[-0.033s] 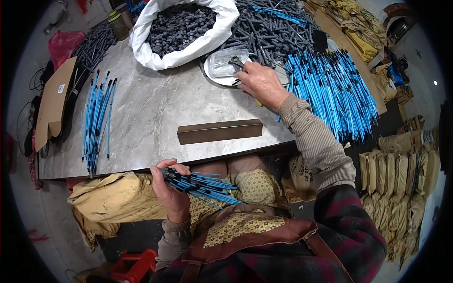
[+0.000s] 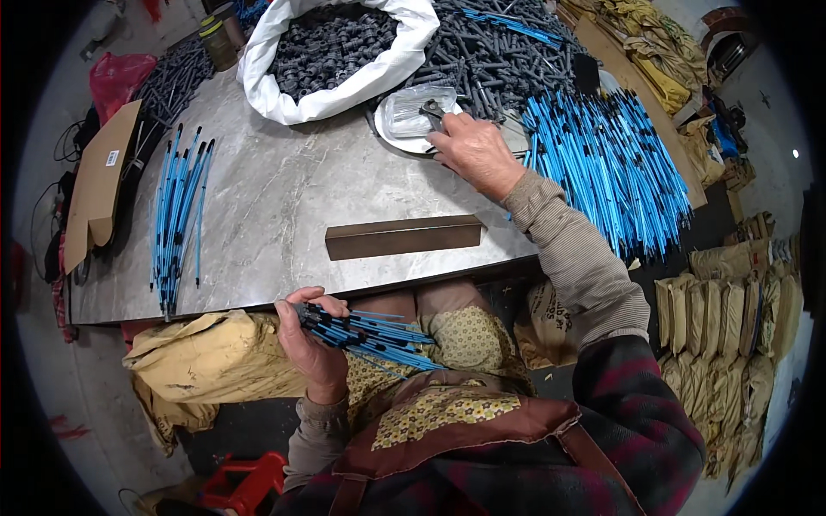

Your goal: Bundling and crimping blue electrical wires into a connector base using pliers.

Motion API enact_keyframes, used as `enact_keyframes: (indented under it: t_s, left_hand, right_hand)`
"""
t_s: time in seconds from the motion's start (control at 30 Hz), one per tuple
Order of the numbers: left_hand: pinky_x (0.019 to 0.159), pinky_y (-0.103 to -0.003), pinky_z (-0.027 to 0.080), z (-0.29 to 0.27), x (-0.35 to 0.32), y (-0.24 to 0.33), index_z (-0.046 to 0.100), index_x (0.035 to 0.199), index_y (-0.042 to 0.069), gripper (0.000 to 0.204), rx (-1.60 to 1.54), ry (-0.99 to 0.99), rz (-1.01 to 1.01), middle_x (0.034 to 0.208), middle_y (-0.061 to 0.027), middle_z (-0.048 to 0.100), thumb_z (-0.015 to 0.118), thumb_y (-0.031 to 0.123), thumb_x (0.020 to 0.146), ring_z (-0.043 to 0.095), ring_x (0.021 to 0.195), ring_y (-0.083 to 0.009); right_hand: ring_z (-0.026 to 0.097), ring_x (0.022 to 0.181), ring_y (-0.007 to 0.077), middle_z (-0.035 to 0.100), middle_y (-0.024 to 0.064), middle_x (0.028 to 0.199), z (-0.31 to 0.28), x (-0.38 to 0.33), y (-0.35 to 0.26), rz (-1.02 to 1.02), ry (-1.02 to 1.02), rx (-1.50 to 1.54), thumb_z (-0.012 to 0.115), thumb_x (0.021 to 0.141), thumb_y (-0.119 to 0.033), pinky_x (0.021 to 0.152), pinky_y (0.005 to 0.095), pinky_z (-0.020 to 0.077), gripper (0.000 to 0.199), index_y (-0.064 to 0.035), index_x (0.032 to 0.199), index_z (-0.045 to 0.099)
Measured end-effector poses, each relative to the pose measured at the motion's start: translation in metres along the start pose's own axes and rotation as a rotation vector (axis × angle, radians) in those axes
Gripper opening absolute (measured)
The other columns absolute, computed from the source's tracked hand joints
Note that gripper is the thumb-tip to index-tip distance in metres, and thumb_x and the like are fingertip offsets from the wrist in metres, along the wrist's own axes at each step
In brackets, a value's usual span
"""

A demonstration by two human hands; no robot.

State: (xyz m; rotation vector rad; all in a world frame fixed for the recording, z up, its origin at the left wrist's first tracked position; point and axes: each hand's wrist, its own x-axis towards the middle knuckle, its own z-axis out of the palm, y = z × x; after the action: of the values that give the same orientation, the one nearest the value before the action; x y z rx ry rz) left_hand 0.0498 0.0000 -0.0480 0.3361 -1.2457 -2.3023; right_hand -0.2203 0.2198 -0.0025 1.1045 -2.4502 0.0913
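Observation:
My left hand (image 2: 313, 348) is closed round a bundle of thin blue tubes with black ends (image 2: 379, 338), held over my lap just off the table's front edge. The tubes point to the right from my fingers. Across the table, my right hand (image 2: 482, 155) is closed on a pair of pliers with a dark metal head (image 2: 433, 109); the palm hides most of the tool. Beneath the pliers' head lies a clear plastic packet (image 2: 404, 113) on a white, rounded piece (image 2: 404, 144).
A brown rectangular bar (image 2: 404, 238) lies near the table's (image 2: 258, 206) front. Blue tubes lie in a small group (image 2: 179, 215) at left and a large heap (image 2: 602, 172) at right. Behind stand a white sack (image 2: 258, 77) of grey fittings and a pile of grey parts (image 2: 490, 69).

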Motion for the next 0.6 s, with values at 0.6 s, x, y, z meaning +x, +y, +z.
enact_keyframes:
  t_s: [0.6]
  left_hand:
    - [0.074, -0.031, 0.048, 0.000, -0.006, 0.010, 0.053, 0.092, 0.004, 0.043, -0.081, 0.006, -0.031, 0.079, -0.0110, 0.060, 0.032, 0.039, 0.107, 0.058, 0.075, -0.0200]
  right_hand:
    - [0.053, 0.067, 0.0148, 0.063, 0.0025, 0.086, -0.067, -0.019, -0.139, -0.270, 0.015, 0.695, 0.063, 0.091, -0.005, 0.063, 0.0268, 0.0418, 0.018, -0.0086, 0.108, 0.065]
